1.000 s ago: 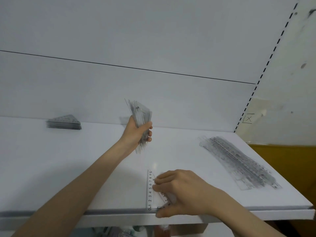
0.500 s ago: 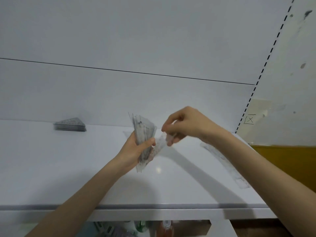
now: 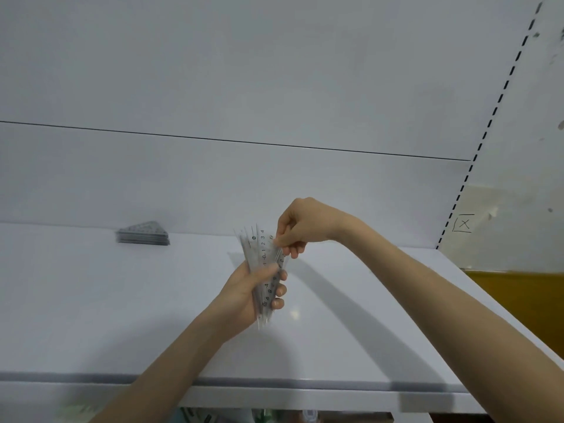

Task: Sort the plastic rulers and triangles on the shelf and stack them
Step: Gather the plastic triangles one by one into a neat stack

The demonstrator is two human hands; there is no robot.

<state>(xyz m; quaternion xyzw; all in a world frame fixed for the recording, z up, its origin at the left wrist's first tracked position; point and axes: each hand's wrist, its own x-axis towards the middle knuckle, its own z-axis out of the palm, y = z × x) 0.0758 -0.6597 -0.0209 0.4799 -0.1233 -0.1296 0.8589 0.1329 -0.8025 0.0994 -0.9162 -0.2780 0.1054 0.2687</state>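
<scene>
the bundle of clear plastic rulers and triangles point(image 3: 262, 264) stands upright in the air above the middle of the shelf point(image 3: 91, 300), fanned out at its top. the left hand point(image 3: 244, 296) has its grip clamped round the lower half, thumb across the front and fingers curled behind. the right hand point(image 3: 300, 227) reaches in from the upper right, its grip pinched together on the top right edge of one piece in the fan. blur hides whether that piece is a ruler or a triangle.

to do this step well, i judge, the pinched piece should slide flat along its neighbours with edges matched. the left grip should ease only enough that the fan does not spill.

far left, well apart, a stack of triangles point(image 3: 143, 235) lies flat by the back panel point(image 3: 213, 184). the right forearm crosses the shelf's right part and hides what lies under it.
</scene>
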